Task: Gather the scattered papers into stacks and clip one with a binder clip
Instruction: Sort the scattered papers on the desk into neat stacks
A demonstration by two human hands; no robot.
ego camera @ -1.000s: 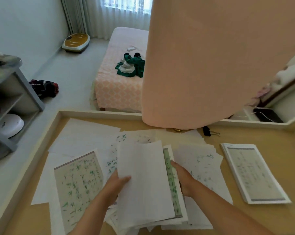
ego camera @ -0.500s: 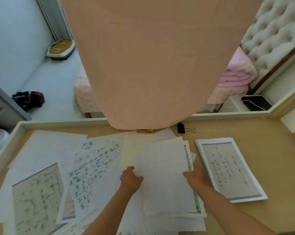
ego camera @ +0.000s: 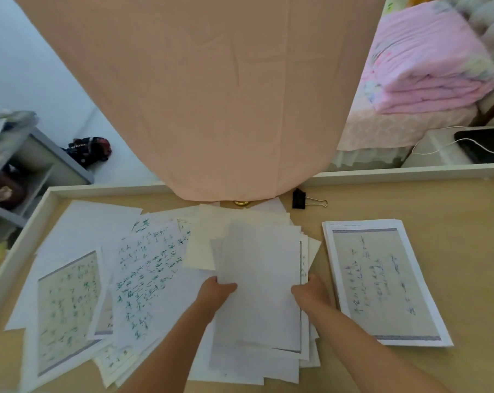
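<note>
The pale wooden surface [ego camera: 453,211] holds loose white handwritten papers [ego camera: 143,268] over its left half and a squared printed stack [ego camera: 382,282] near its right edge. Between them, left hand [ego camera: 214,293] and right hand [ego camera: 311,293] pinch opposite sides of a white paper sheaf [ego camera: 260,279]. A black binder clip [ego camera: 298,199] lies at the far edge.

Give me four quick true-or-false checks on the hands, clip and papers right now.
1. The left hand and right hand both hold the middle stack. True.
2. The clip is clamped on the right stack. False: it lies loose on the desk.
3. Loose sheets lie spread left of the hands. True.
4. The right stack is fanned out. False: its edges are roughly squared.
</note>
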